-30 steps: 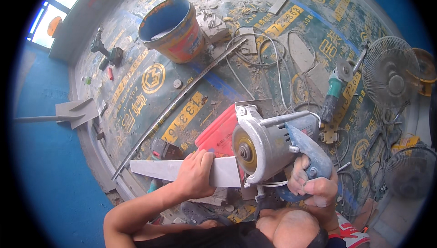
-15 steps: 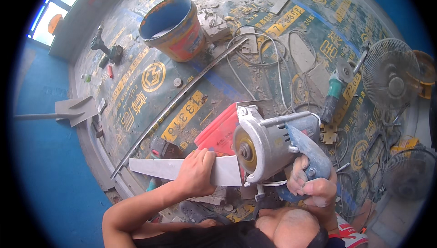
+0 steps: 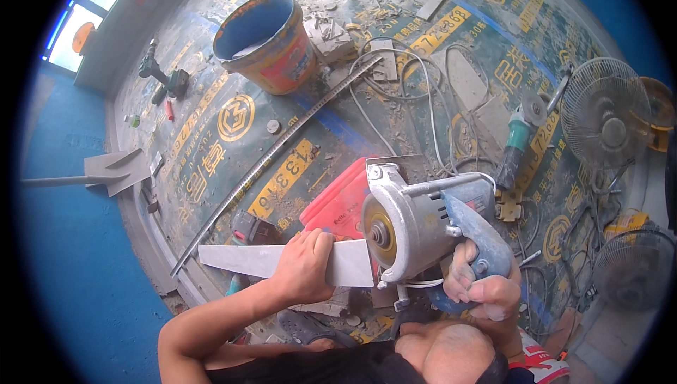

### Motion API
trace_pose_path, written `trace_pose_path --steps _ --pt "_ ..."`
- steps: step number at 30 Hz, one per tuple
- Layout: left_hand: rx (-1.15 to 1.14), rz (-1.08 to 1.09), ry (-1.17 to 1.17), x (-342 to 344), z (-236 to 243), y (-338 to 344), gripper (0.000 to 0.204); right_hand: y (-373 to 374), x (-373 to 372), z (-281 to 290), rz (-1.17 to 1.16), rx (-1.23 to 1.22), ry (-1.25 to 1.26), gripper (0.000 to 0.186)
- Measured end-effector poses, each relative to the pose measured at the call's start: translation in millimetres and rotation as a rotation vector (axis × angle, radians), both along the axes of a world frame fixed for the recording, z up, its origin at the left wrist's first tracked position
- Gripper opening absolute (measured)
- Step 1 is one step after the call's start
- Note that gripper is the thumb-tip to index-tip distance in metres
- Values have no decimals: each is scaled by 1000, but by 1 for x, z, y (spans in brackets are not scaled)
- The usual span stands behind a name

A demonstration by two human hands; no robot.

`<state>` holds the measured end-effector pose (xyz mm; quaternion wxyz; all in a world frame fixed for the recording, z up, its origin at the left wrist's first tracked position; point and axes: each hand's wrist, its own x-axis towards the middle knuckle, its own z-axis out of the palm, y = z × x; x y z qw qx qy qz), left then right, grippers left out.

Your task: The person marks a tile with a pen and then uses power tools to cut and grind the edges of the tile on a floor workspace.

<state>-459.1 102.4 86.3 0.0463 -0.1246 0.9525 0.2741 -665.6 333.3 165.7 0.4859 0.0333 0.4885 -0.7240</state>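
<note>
My left hand is closed over a pale grey strip of tile, whose left end narrows. The strip's right end meets the front of a hand-held circular saw, beside its round yellowish blade. My right hand is wrapped round the saw's dusty blue rear handle. Beneath the saw's front and behind the strip lies a red plastic piece, partly hidden. Whether the blade touches the tile, or is spinning, I cannot tell.
A dirty bucket stands beyond, with a long metal straightedge near it. An angle grinder, looped cables and a fan are at right. A cordless drill and shovel lie at left.
</note>
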Motion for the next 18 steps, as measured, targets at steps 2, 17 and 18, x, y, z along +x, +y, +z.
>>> trace_pose_path --steps 2,17,18 --pt "4 4 -7 -1 1 0 51 0 0 0 0 2 -4 49" --pt "13 6 -30 -4 -3 1 49 1 1 2 -4 22 -33 55" --pt "14 8 -35 -4 -3 1 49 0 1 2 -3 23 -36 54"
